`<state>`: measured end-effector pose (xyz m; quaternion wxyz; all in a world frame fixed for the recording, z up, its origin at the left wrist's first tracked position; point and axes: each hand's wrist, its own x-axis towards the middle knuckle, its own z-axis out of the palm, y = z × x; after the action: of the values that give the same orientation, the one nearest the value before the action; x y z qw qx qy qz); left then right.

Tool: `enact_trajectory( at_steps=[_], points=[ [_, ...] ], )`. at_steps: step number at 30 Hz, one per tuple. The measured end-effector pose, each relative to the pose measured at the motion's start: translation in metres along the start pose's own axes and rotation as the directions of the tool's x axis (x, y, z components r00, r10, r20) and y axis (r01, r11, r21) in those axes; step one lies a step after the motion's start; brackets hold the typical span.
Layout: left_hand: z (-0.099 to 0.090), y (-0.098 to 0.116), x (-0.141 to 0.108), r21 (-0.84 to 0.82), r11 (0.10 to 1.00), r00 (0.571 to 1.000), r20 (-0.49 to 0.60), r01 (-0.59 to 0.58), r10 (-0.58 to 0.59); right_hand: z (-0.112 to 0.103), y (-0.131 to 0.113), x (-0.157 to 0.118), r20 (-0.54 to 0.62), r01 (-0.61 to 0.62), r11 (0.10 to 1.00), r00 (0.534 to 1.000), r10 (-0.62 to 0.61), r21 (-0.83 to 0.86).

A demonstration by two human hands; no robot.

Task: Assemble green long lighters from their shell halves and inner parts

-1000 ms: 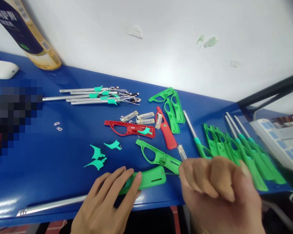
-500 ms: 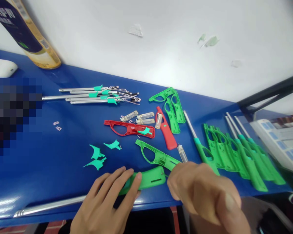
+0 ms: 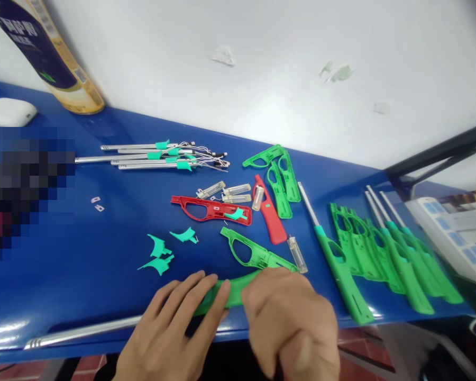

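Near the table's front edge lies a green lighter point(image 3: 235, 292) with a long metal tube point(image 3: 87, 329) pointing left. My left hand point(image 3: 178, 323) rests over it, fingers spread and pressing it down. My right hand point(image 3: 291, 317) is a closed fist on the lighter's right end; what it holds, if anything, is hidden. Just behind lies an open green half shell point(image 3: 254, 254). Farther back are a red half shell point(image 3: 218, 209) with a teal trigger on it, and clear fuel tanks point(image 3: 236, 193). Loose teal triggers point(image 3: 157, 263) lie left of the shells.
Metal tubes with wires point(image 3: 150, 156) lie at the back left. Green lighters point(image 3: 408, 270) and half shells point(image 3: 357, 238) line the right side. A bottle point(image 3: 59, 63) and a white case point(image 3: 10, 112) stand at the far left, a white power strip point(image 3: 452, 238) at right.
My right hand has moved left from beside the lighter onto its right end, uncovering the handle of another lighter and a clear tank. My left hand has stayed in place.
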<state>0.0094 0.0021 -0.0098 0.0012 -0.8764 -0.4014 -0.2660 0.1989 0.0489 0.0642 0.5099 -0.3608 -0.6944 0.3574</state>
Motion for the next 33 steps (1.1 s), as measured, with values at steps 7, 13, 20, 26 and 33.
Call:
enact_trajectory(
  at_steps=[7,13,20,26,33],
  points=[
    [0.006,0.003,0.003,0.049,0.998,0.998,-0.053,0.029,-0.027,0.002,0.002,0.008,-0.270,0.024,0.933,0.960,0.079,0.359],
    [0.005,0.006,0.007,0.026,0.999,0.994,-0.100,0.047,-0.044,0.002,0.010,0.002,-0.370,0.077,0.926,0.926,0.071,0.369],
    [0.006,0.006,0.005,0.025,0.999,0.995,-0.086,0.044,-0.042,-0.001,0.008,0.003,-0.343,0.101,0.941,0.939,0.017,0.322],
    [0.006,0.006,0.007,0.052,0.997,0.993,-0.108,0.058,-0.052,0.000,0.004,0.005,-0.492,0.133,0.955,0.871,0.016,0.267],
    [0.007,0.004,0.006,0.049,0.998,0.995,-0.095,0.042,-0.037,0.008,0.013,0.008,-0.788,0.090,0.994,0.615,-0.005,0.064]
  ],
)
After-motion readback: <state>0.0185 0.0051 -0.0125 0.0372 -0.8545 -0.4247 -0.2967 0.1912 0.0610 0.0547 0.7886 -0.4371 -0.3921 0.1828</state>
